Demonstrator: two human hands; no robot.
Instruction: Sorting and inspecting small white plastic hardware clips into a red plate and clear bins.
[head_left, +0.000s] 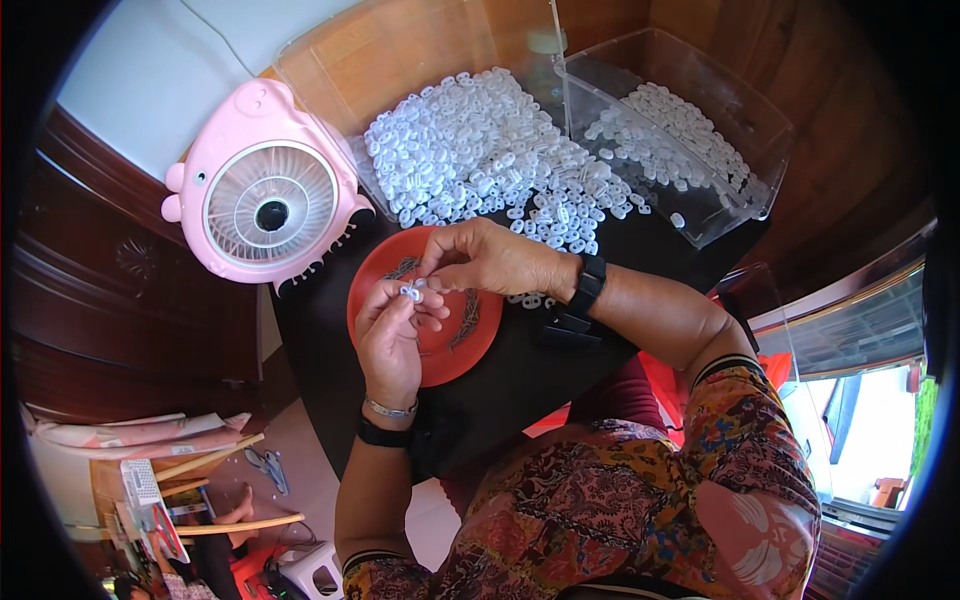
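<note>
My left hand (388, 340) pinches a small white oval plastic piece (412, 294) between thumb and fingers, above a round red plate (440, 372). Close against it, the fingertips of my right hand (490, 262) are pressed together at the same piece; whatever they grip is too small and hidden to name. Thin grey metal-looking bits (467, 318) lie in a curved band on the plate, partly covered by my hands. Beyond the plate spreads a big heap of white oval pieces (470, 140), many showing holes.
A pink animal-shaped fan (232, 120) stands at the left of the dark table (330, 400). At the back right, a clear plastic bin (735, 205) lies tipped with more white pieces. Another person's bare leg (238, 508) shows at the lower left, near a white stool (312, 572).
</note>
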